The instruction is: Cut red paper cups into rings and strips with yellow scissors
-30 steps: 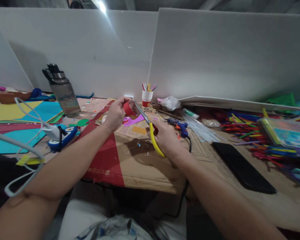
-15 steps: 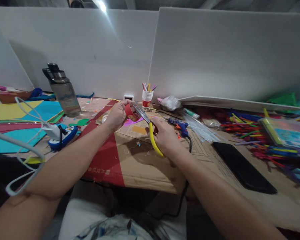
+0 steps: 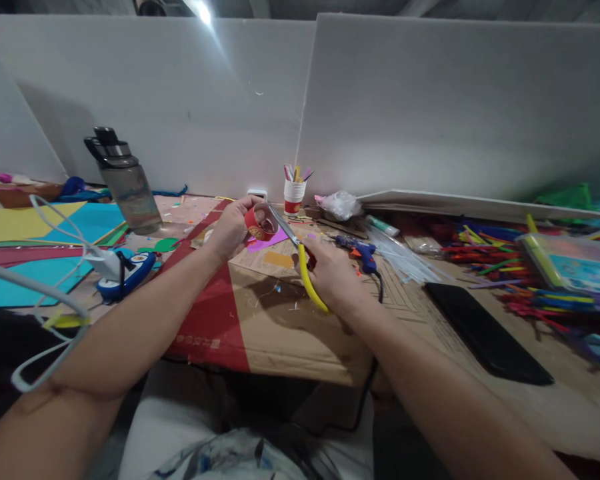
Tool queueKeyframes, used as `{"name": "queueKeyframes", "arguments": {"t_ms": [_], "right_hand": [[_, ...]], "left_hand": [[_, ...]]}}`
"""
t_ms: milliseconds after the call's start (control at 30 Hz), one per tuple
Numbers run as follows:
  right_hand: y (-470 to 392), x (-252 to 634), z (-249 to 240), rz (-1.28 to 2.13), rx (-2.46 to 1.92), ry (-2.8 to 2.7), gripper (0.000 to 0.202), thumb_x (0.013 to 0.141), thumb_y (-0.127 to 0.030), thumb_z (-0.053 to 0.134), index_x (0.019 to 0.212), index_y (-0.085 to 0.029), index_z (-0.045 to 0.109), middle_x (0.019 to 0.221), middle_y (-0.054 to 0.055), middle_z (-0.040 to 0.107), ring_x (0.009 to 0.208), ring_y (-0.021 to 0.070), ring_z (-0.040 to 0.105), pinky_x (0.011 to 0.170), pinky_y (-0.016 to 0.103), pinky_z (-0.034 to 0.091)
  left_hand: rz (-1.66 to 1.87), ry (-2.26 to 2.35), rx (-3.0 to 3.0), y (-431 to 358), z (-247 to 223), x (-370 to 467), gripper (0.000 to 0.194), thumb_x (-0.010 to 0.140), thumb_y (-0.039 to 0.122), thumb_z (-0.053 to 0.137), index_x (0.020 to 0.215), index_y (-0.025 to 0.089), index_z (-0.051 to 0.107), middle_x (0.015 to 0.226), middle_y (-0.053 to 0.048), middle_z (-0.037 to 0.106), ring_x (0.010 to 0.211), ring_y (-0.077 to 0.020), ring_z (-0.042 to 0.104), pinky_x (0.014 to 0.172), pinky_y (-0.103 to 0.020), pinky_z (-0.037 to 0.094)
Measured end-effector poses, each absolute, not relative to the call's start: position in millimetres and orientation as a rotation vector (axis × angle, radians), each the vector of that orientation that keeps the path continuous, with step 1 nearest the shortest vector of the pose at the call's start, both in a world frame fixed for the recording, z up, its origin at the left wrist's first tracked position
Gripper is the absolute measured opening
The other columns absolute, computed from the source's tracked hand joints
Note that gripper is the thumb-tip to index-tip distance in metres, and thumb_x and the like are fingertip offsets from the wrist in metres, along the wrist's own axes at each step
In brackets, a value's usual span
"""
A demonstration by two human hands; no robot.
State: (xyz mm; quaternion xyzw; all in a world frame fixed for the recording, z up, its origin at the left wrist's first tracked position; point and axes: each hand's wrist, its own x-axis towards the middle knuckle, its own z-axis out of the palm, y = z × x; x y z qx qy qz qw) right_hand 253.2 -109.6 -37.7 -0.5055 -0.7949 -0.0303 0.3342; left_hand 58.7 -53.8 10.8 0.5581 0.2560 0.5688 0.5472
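Above the cardboard, my left hand [image 3: 233,229] grips a red ring-shaped piece with a gold print [image 3: 261,230], perhaps cut from a paper cup. Yellow-handled scissors [image 3: 307,280] are held in my right hand [image 3: 326,272], fingers wrapped round the handles. Their metal blades point up and left, with the tips at the right rim of the red ring. Whether the blades touch the paper I cannot tell. Under the ring lie a purple paper piece [image 3: 275,239] and an orange paper piece [image 3: 280,259] on the cardboard sheet [image 3: 300,347].
A glue gun [image 3: 363,253] and a black phone [image 3: 487,333] lie to the right, near several colourful pipe cleaners [image 3: 495,257]. At the back stands a paper cup with pens [image 3: 295,193]. On the left are a water bottle [image 3: 133,190], coloured paper [image 3: 20,283] and a white cable [image 3: 45,297].
The red ring has turned in my left hand, so its opening now shows more. My left hand has shifted slightly left, and the scissors have moved only a little.
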Motion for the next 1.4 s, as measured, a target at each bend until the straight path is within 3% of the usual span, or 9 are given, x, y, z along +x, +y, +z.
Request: {"name": "queueKeyframes", "arguments": {"t_ms": [400, 733, 867, 967, 1200, 1400], "right_hand": [[-103.8, 254.6, -40.9, -0.027, -1.298, -2.058, 0.035, 0.087, -0.029, 0.054, 0.117, -0.016, 0.063, 0.089, 0.01, 0.062, 0.072, 0.0202, 0.053, 0.068, 0.031, 0.042], [-107.9, 253.5, -37.1, -0.109, -1.373, -2.107, 0.029, 0.09, -0.029, 0.052, 0.113, -0.018, 0.066, 0.079, 0.007, 0.064, 0.067, 0.0196, 0.053, 0.062, 0.03, 0.036], [-107.3, 253.2, -35.7, -0.107, -1.406, -2.094, 0.027, 0.089, -0.028, 0.053, 0.111, -0.019, 0.066, 0.077, 0.006, 0.064, 0.067, 0.0199, 0.053, 0.062, 0.03, 0.037], [-106.9, 253.1, -35.1, -0.078, -1.418, -2.097, 0.027, 0.09, -0.029, 0.053, 0.11, -0.019, 0.066, 0.077, 0.006, 0.064, 0.067, 0.0204, 0.053, 0.063, 0.031, 0.038], [-104.0, 253.4, -40.4, -0.003, -1.297, -2.074, 0.041, 0.089, -0.029, 0.055, 0.126, -0.013, 0.06, 0.1, 0.014, 0.062, 0.081, 0.0222, 0.056, 0.074, 0.034, 0.046], [-103.9, 253.6, -39.3, 0.023, -1.297, -2.089, 0.036, 0.09, -0.028, 0.054, 0.122, -0.013, 0.063, 0.095, 0.012, 0.064, 0.081, 0.0225, 0.056, 0.074, 0.033, 0.044]], "left_hand": [[1.272, 0.635, 1.388, -49.7, 1.1, 61.6, 0.024, 0.067, 0.018, 0.08, 0.075, 0.013, 0.057, 0.066, 0.002, 0.06, 0.053, -0.0077, 0.059, 0.054, -0.021, 0.048], [1.225, 0.591, 1.402, -50.8, 4.4, 59.4, 0.03, 0.068, 0.029, 0.082, 0.072, 0.013, 0.056, 0.061, 0.002, 0.057, 0.052, -0.0076, 0.055, 0.05, -0.019, 0.042], [1.333, 0.601, 1.365, -48.9, 1.7, 60.2, 0.035, 0.064, 0.028, 0.084, 0.082, 0.015, 0.057, 0.065, 0.003, 0.061, 0.053, -0.0102, 0.059, 0.051, -0.022, 0.046], [1.383, 0.591, 1.352, -48.1, 0.6, 60.7, 0.027, 0.069, 0.025, 0.079, 0.078, 0.015, 0.056, 0.066, 0.003, 0.06, 0.055, -0.0085, 0.059, 0.055, -0.022, 0.049], [1.289, 0.629, 1.352, -50.8, -0.2, 62.5, 0.03, 0.067, 0.026, 0.082, 0.077, 0.013, 0.057, 0.067, 0.002, 0.06, 0.054, -0.0078, 0.057, 0.053, -0.021, 0.047], [1.237, 0.559, 1.399, -46.9, -2.6, 59.6, 0.032, 0.064, 0.027, 0.085, 0.076, 0.012, 0.06, 0.066, 0.001, 0.06, 0.055, -0.0071, 0.057, 0.053, -0.019, 0.045]]}}
